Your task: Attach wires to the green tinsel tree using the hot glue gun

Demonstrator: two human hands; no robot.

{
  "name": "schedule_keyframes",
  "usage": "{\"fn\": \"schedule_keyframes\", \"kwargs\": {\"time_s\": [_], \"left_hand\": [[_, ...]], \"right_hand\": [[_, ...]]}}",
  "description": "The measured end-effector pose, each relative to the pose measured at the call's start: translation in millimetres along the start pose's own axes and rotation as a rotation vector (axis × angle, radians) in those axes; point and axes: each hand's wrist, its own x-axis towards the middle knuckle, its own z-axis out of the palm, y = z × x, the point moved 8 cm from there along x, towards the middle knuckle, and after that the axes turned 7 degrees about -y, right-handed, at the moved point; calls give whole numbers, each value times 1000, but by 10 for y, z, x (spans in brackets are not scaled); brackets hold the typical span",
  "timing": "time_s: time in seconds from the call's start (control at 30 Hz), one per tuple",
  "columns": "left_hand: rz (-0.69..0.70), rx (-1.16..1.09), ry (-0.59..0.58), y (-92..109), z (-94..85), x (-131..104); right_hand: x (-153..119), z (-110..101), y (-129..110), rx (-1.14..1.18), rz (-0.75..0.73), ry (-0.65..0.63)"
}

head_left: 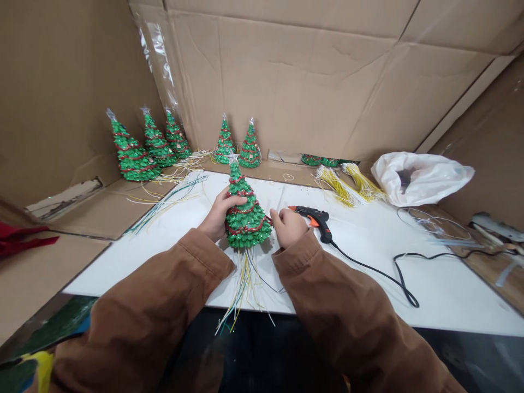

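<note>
My left hand [221, 213] is wrapped round the left side of a small green Christmas tree [248, 221], its thumb across the front. The tree stands upright with red garland and a clear star on top. Yellow, white and green wires [243, 278] trail from its base over the table's front edge. Just right of the tree is my right hand [289, 226], fingers curled in a pinch near the lower branches. What lies between those fingertips is too small to make out. A black and orange glue gun [317, 218] lies right beside that hand.
Several finished-looking trees [131, 155] stand at the back left, two more trees [249, 150] at the back middle. Bundles of yellow and white wires [339, 185] lie near a white plastic bag [429, 177]. A black cord [368, 265] crosses the white board [450, 295]. Cardboard walls [286, 82] enclose the table.
</note>
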Motion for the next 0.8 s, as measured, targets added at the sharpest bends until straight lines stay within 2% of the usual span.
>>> {"fn": "schedule_keyframes", "kwargs": {"time_s": [0.1, 0.2, 0.37, 0.47, 0.63, 0.73, 0.8], "left_hand": [[-15, -56, -34, 6, 19, -10], [-2, -117, -81, 34, 39, -20], [24, -147, -100, 92, 50, -42], [39, -113, -89, 127, 45, -46], [128, 31, -88, 197, -4, -4], [159, 145, -21, 200, -92, 33], [138, 201, 11, 170, -120, 45]], "right_hand": [[5, 34, 23, 48, -6, -22], [-25, 47, -108, 221, -54, -75], [-150, 176, -491, 701, -286, -386], [-212, 236, -547, 789, -313, -476], [-211, 237, -460, 751, -235, -369], [-199, 144, -400, 599, -197, -204], [-211, 49, -409, 462, -230, -76]]}}
